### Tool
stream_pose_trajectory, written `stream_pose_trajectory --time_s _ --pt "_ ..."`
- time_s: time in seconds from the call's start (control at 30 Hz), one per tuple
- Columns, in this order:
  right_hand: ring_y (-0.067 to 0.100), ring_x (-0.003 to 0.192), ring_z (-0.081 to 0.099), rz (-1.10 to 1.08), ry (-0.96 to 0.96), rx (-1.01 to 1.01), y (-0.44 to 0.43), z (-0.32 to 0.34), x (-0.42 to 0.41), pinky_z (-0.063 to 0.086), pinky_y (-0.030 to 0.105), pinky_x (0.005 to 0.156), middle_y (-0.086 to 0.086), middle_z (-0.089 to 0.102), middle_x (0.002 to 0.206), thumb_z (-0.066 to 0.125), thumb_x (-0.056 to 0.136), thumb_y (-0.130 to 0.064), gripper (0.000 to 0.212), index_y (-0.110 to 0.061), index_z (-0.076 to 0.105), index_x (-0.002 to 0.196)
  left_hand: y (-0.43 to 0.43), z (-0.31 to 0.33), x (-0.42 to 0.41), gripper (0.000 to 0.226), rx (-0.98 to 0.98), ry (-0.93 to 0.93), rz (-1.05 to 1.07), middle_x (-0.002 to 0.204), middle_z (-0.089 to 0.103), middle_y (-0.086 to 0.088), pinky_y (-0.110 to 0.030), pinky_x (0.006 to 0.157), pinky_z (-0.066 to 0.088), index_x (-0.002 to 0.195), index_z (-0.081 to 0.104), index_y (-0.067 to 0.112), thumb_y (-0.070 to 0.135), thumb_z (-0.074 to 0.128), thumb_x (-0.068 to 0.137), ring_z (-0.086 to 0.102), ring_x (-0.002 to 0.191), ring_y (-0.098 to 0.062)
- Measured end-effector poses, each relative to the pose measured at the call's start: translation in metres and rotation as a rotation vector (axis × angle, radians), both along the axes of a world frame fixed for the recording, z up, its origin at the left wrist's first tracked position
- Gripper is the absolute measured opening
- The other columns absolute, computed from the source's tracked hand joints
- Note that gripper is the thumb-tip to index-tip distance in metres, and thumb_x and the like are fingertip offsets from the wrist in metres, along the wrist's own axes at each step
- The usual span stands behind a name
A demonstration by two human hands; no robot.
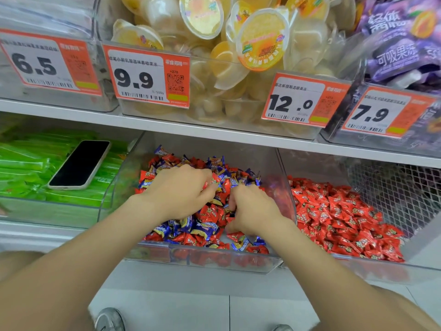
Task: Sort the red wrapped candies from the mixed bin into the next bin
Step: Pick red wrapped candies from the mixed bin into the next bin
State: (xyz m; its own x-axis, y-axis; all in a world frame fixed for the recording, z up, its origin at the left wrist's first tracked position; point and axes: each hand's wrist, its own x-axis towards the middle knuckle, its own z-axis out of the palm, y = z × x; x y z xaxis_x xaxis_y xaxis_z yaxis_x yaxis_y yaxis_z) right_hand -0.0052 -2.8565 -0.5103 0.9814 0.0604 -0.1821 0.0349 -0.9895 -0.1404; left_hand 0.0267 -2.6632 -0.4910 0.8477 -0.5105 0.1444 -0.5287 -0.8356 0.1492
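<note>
Our left hand (pixel 181 192) and right hand (pixel 253 211) curl around red foil-wrapped candies (pixel 216 180) in the clear plastic mixed bin (pixel 214 260). We gather handfuls, likely for the clear all-red bin (pixel 381 268) alongside.

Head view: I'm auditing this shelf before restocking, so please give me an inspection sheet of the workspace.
Surface: white shelf carrying clear bins.
Job's things: mixed bin holds red candies and blue candies; next bin holds red only.
Clutter: phone lies on green packets.
Hands: left hand grips red candies; right hand curled into the candies, grasp unclear.
Cables: nothing seen.
Surroundings: jelly cups and price tags above, tiled floor below.
</note>
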Motion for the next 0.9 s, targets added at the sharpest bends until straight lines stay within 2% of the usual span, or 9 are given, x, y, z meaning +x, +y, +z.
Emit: stream_pose_trajectory --time_s 0.13,0.2,0.27,0.37,0.5,0.57,0.67,0.8,0.9 --pt "0.02 0.077 0.058 -0.084 0.01 0.165 -0.013 0.008 0.005 0.057 0.039 0.067 0.011 0.065 0.085 0.075 0.079 -0.02 0.014 -0.011 0.071 0.087 -0.003 -0.001 -0.007 0.022 0.042 0.087 -0.141 0.081 0.062 0.011 -0.037 0.062 0.05 0.103 0.062 0.032 0.046 0.046 0.108 0.059 0.077 -0.014" --pt "0.02 0.056 0.041 -0.111 0.0 0.276 -0.022 0.017 0.004 0.044 0.038 0.053 0.018 0.047 0.064 0.059 0.087 -0.018 0.025 -0.002 0.056 0.069 -0.004 -0.008 -0.008 0.022 0.079 0.156 -0.211 0.113 0.063 0.011 -0.037 0.081 0.054 0.124 0.065 0.035 0.036 0.049 0.109 0.062 0.106 -0.015" --pt "0.022 0.045 0.046 -0.128 -0.024 0.371 -0.024 0.025 0.0 0.042 0.034 0.046 0.012 0.048 0.061 0.052 0.094 -0.015 0.028 0.004 0.052 0.073 -0.007 -0.017 -0.008 0.026 0.202 0.218 -0.226 0.12 0.053 0.006 -0.04 0.077 0.054 0.132 0.062 0.032 0.036 0.051 0.109 0.06 0.111 -0.019" --pt "0.025 0.067 0.075 -0.096 -0.014 0.424 -0.018 0.028 -0.005 0.058 0.027 0.052 0.004 0.07 0.074 0.049 0.1 -0.007 0.024 -0.008 0.073 0.093 -0.012 -0.022 -0.007 0.026 0.318 0.221 -0.223 0.111 0.047 0.003 -0.038 0.066 0.045 0.128 0.062 0.026 0.037 0.061 0.105 0.061 0.106 -0.023" --pt "0.017 0.068 0.065 -0.019 -0.01 0.31 -0.016 0.016 -0.004 0.045 0.014 0.049 0.002 0.068 0.081 0.05 0.097 -0.001 0.029 -0.009 0.078 0.098 -0.009 -0.016 -0.002 0.026 0.244 0.332 -0.202 0.103 0.054 0.008 -0.035 0.071 0.044 0.12 0.065 0.027 0.038 0.071 0.098 0.061 0.101 -0.021" --pt "0.022 0.077 0.07 -0.008 -0.016 0.248 -0.015 0.007 -0.004 0.052 0.024 0.057 0.007 0.074 0.081 0.073 0.093 -0.022 0.016 -0.009 0.078 0.084 -0.007 -0.014 -0.001 0.018 0.18 0.362 -0.194 0.095 0.06 0.007 -0.036 0.072 0.047 0.107 0.066 0.022 0.039 0.067 0.1 0.06 0.092 -0.018" --pt "0.024 0.081 0.067 -0.048 -0.004 0.097 -0.01 -0.005 -0.005 0.058 0.038 0.069 0.005 0.069 0.09 0.093 0.071 -0.052 0.045 -0.015 0.071 0.086 -0.002 -0.011 -0.002 0.026 0.081 0.368 -0.163 0.084 0.061 -0.001 -0.039 0.068 0.045 0.096 0.061 0.013 0.033 0.05 0.108 0.052 0.071 -0.016" --pt "0.024 0.067 0.063 -0.011 0.04 0.132 -0.003 -0.004 -0.004 0.059 0.038 0.062 0.009 0.069 0.079 0.091 0.071 -0.026 0.026 -0.011 0.07 0.077 0.002 0.003 -0.004 0.036 -0.159 0.261 -0.042 0.059 0.045 -0.004 -0.041 0.055 0.038 0.08 0.051 0.003 0.029 0.045 0.104 0.034 0.053 -0.019" --pt "0.019 0.068 0.058 -0.069 -0.093 0.254 -0.007 0.011 -0.003 0.051 0.032 0.063 0.004 0.065 0.069 0.074 0.079 -0.018 0.015 -0.01 0.064 0.072 0.006 0.004 -0.002 0.054 -0.307 0.158 0.013 0.052 0.047 -0.007 -0.043 0.059 0.047 0.066 0.05 0.005 0.041 0.05 0.105 0.045 0.046 -0.022"
